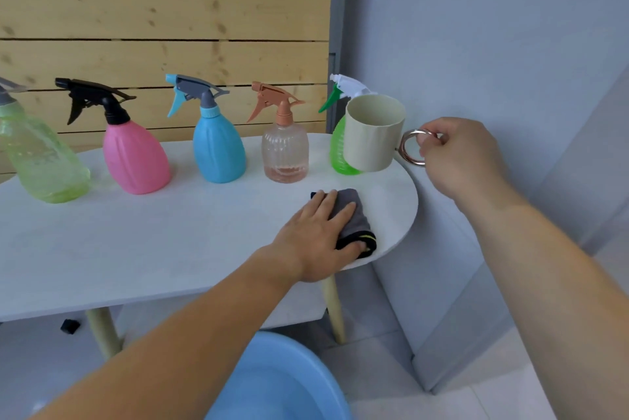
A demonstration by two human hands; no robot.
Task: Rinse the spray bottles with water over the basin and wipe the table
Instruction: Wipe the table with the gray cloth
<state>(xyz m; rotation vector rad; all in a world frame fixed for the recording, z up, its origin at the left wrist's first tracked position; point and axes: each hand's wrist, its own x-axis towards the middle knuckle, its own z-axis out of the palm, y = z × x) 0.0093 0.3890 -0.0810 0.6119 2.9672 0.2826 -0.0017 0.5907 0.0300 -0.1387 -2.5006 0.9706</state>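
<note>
Several spray bottles stand in a row on the white table (136,249): a pale green one (44,161) at the far left, a pink one (136,161), a blue one (219,147), a clear one with an orange trigger (285,150), and a bright green one (338,150) partly hidden behind a cream mug (374,133). My right hand (459,157) grips the mug's metal ring handle and holds it above the table's right end. My left hand (316,235) presses flat on a grey cloth (354,215) near the table's right edge, thumb curled at the cloth's black hem.
A blue basin (282,382) sits on the floor below the table's front edge. A wooden plank wall runs behind the bottles, and a grey wall (493,45) stands close on the right. Wooden table legs (335,307) show beneath.
</note>
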